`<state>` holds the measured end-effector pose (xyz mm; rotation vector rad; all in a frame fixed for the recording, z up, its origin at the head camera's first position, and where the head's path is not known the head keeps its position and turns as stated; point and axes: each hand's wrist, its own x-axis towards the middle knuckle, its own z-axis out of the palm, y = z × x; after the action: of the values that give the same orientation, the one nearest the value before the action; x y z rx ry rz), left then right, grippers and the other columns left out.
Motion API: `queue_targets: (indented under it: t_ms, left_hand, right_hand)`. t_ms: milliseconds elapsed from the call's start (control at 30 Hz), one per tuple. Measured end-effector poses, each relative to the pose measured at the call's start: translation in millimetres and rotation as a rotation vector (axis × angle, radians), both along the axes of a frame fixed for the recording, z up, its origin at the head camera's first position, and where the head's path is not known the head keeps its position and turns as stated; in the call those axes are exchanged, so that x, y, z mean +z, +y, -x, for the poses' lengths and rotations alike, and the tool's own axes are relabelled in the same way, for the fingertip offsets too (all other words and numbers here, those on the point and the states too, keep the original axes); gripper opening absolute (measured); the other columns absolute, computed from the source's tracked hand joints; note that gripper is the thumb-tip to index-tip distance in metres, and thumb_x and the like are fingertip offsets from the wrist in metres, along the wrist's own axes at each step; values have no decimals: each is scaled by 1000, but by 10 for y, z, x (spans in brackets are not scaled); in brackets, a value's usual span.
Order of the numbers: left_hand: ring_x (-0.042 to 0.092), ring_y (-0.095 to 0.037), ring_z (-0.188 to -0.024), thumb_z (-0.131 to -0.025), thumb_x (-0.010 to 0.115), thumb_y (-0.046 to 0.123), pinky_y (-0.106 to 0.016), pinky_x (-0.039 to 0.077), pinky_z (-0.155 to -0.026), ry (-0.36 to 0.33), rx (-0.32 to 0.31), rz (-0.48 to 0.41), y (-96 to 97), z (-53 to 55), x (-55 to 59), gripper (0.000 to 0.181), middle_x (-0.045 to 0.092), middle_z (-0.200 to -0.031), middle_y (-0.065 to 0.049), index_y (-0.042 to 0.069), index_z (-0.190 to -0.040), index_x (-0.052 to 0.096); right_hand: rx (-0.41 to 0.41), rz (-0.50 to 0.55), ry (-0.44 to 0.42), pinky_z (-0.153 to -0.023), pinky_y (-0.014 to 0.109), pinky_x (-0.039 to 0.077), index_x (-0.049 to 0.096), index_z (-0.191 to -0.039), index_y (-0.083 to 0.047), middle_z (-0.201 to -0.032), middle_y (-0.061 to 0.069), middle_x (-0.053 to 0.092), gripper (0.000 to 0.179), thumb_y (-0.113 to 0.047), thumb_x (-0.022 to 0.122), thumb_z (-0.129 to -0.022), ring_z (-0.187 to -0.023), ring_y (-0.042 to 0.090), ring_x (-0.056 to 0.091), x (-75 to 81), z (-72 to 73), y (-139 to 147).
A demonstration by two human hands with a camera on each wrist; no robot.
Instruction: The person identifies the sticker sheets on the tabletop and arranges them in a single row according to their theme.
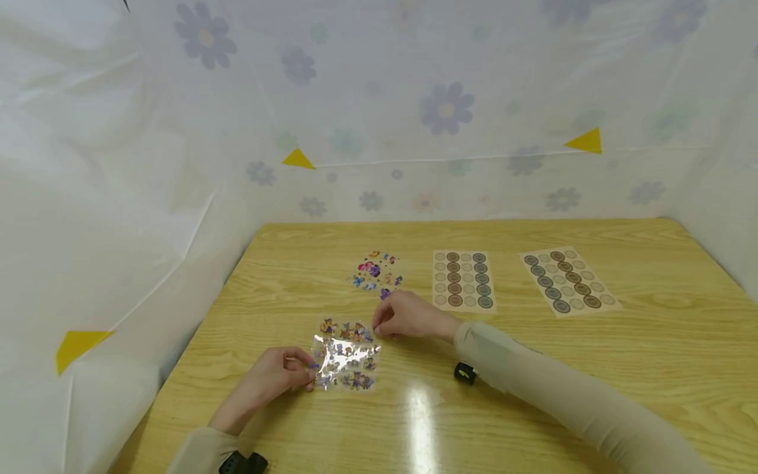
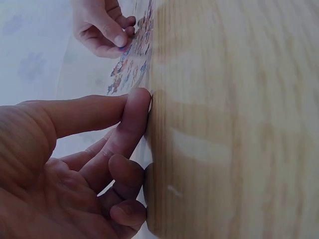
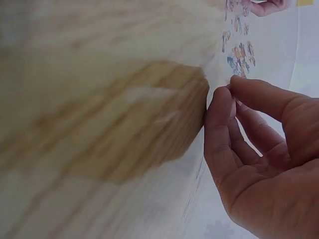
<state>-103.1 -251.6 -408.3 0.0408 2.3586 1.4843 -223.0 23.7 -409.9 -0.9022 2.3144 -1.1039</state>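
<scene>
A clear sticker sheet (image 1: 346, 359) printed with small cartoon figures lies on the wooden table, glare across its middle. My left hand (image 1: 278, 375) pinches its left edge between thumb and forefinger; the other fingers curl against the tabletop, as the left wrist view shows (image 2: 89, 159). At the upper right corner of the sheet, my right hand (image 1: 411, 316) brings thumb and forefinger together on the edge. In the right wrist view these fingertips (image 3: 232, 84) meet closely, and the film between them is barely visible. Part of the right hand (image 2: 102, 27) also appears beyond the sheet in the left wrist view.
Behind the right hand lies a second clear sheet (image 1: 373, 270) with colourful stickers. Two pale sheets of round stickers, one straight (image 1: 464, 280) and one slanted (image 1: 570, 281), lie farther right on the wooden table (image 1: 331, 434). A flowered curtain (image 1: 379, 191) encloses the far side.
</scene>
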Motion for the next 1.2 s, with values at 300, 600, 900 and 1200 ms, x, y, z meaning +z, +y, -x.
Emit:
queue_targets:
  t_ms: [300,600,900,1200]
  left_hand:
    - [62,-19,-64,-86,70,3,-23,44,-58,16,22,38,33,-8,19,24,70,-75,-10,-6,-107,61]
    - [59,-18,-60,-82,71,0,-22,42,-55,41,40,84,52,-5,-9,25,66,-68,-7,-5,-104,60]
    - [49,-15,-53,-82,76,5,-26,39,-51,48,98,218,73,-9,-46,28,52,-59,-3,3,-105,59]
    - [49,-16,-52,-83,76,5,-26,38,-50,73,75,228,77,-18,-38,22,52,-57,-2,4,-99,61]
  right_hand:
    - [-16,-26,-29,-61,27,55,72,-87,-8,-76,-1,66,6,-3,74,-84,-67,16,63,-11,28,-23]
    - [3,-40,21,-62,27,53,71,-86,-10,-74,-3,65,9,-3,75,-82,-66,13,61,-47,38,-38]
    - [-12,-75,51,-64,28,51,69,-90,-9,-76,-3,63,11,-8,77,-83,-67,12,59,-31,27,-50]
    - [-14,-71,64,-60,27,48,69,-90,-9,-74,-2,62,10,-9,77,-84,-63,12,56,-17,24,-48]
